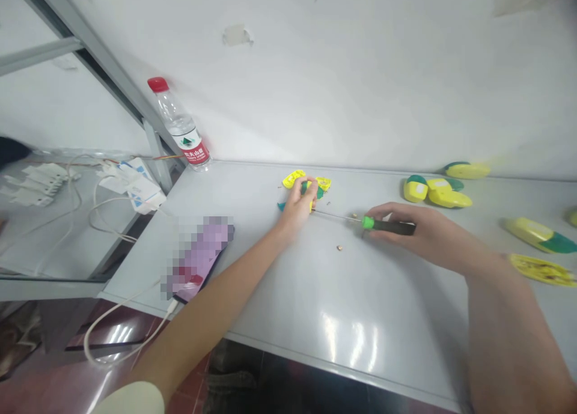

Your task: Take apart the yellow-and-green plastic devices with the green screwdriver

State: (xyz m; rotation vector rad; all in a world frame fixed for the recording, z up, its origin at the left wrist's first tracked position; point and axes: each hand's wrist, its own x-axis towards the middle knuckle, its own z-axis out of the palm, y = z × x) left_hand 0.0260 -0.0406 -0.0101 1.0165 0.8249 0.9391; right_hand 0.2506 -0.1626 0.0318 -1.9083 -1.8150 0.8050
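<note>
Because the clear plastic bottle with a red cap (184, 128) leans toward the wall, I can read its red-and-white label: large white characters, apparently 农夫山泉, under a dark green emblem; the smaller line below is blurred. White stickers on the yellow-and-green rounded plastic casings (415, 189) at the right carry nothing I can make out.

At the middle of the grey, glossy table (306, 282), the person's left hand (295, 210) is closed around a small yellow-and-green plastic piece (320, 193), which lies within the fingers and is partly hidden by them. Just behind that hand sits a bright yellow open shell half (294, 178). The right hand (430, 234), fingers curled, grips a black-handled screwdriver with a green collar (390, 226); its thin metal shaft points left to the held piece, though I cannot tell whether the tip touches it.
</note>
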